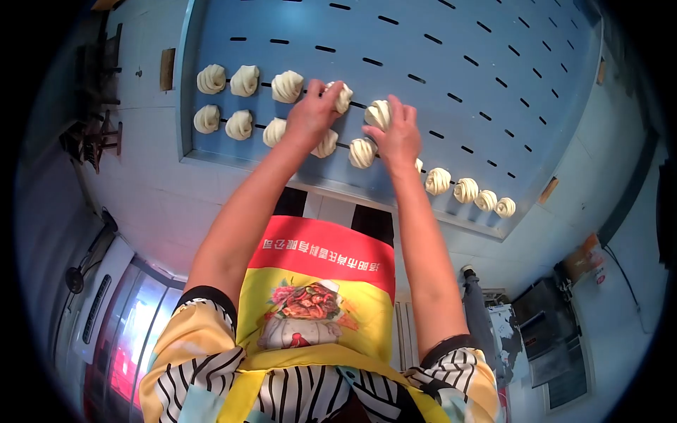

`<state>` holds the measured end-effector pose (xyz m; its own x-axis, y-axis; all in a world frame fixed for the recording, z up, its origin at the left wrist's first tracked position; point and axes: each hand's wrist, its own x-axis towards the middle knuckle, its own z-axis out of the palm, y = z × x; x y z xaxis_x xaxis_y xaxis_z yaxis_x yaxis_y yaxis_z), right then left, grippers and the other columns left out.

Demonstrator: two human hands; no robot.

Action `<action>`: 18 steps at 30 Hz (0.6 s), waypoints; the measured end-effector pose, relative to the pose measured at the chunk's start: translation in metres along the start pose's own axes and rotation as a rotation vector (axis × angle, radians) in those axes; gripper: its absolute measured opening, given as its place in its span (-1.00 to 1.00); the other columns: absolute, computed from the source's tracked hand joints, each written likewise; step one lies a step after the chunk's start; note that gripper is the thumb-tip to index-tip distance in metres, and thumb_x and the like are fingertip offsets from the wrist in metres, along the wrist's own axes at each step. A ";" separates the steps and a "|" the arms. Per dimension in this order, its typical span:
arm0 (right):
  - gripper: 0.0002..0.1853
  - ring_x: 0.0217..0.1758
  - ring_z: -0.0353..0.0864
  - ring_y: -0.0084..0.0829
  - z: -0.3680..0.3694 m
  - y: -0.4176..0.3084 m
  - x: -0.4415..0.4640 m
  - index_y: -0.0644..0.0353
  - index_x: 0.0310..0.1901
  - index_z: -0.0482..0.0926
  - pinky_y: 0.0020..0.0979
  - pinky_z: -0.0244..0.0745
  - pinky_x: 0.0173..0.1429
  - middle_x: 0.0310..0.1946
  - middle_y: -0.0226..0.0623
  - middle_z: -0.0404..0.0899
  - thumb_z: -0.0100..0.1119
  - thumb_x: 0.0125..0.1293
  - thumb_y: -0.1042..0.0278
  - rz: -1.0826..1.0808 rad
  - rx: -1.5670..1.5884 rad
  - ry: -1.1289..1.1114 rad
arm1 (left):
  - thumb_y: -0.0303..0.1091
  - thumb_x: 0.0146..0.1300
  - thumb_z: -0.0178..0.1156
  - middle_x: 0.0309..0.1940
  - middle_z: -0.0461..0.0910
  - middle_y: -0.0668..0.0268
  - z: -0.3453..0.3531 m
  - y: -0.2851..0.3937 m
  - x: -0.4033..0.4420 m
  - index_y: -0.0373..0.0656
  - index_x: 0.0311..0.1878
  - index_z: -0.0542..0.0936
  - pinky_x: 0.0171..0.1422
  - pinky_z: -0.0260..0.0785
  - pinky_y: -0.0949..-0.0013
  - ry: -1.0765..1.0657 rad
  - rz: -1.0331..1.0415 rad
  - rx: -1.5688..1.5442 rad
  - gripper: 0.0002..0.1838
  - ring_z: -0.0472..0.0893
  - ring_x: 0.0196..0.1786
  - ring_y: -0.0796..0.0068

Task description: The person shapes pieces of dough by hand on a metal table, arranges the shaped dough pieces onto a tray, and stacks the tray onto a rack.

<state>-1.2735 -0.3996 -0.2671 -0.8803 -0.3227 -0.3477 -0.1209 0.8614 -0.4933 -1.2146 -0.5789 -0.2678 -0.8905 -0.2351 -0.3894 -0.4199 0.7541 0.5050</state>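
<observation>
Two twisted dough rolls are between my fingers over a blue slotted tray. My left hand is closed, thumb and fingers around one pale roll. The fingers and thumb of my right hand grip the other roll. Just below my right hand, a further roll sits in the front row. Beneath my left wrist lie a partly covered roll and another roll. To the left of that hand, a larger roll rests in the back row.
Several more rolls line the tray's front edge at right, one partly behind my right forearm. Others, including an end roll, stand in two rows at left. A raised rim borders the tray. My red and yellow apron is close to its front.
</observation>
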 end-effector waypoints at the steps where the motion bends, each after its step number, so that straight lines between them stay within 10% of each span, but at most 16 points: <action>1: -0.18 -0.04 0.55 -0.22 -0.003 0.003 -0.002 0.01 0.25 0.37 -0.29 0.55 -0.11 0.02 -0.25 0.42 0.52 -0.14 0.25 -0.017 0.040 0.001 | -0.39 0.03 0.35 0.06 0.39 0.19 -0.009 0.006 0.000 0.13 0.29 0.36 -0.08 0.49 0.19 -0.050 -0.027 0.030 -0.30 0.58 -0.09 0.12; 8: -0.34 -0.32 0.59 -0.38 0.005 0.024 -0.010 0.21 0.15 0.47 -0.39 0.57 -0.18 -0.08 -0.20 0.49 0.45 -0.09 0.52 -0.063 0.261 0.037 | -0.52 0.03 0.29 0.08 0.34 0.03 0.021 0.043 -0.020 -0.21 0.37 0.20 -0.02 0.47 0.16 -0.145 0.243 -0.239 -0.22 0.53 0.01 -0.01; 18: -0.46 -0.08 0.59 -0.19 0.015 0.029 -0.010 0.23 0.07 0.53 -0.31 0.53 -0.02 -0.05 -0.18 0.53 0.36 -0.06 0.52 -0.036 0.338 0.110 | -0.63 0.01 0.26 -0.07 0.41 0.02 0.056 0.046 -0.013 -0.34 0.24 0.30 0.00 0.44 0.22 0.104 0.120 -0.425 -0.34 0.53 -0.09 0.05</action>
<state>-1.2611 -0.3770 -0.2897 -0.9245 -0.2908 -0.2464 -0.0105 0.6656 -0.7462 -1.2123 -0.5069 -0.2825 -0.9411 -0.2379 -0.2401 -0.3275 0.4661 0.8219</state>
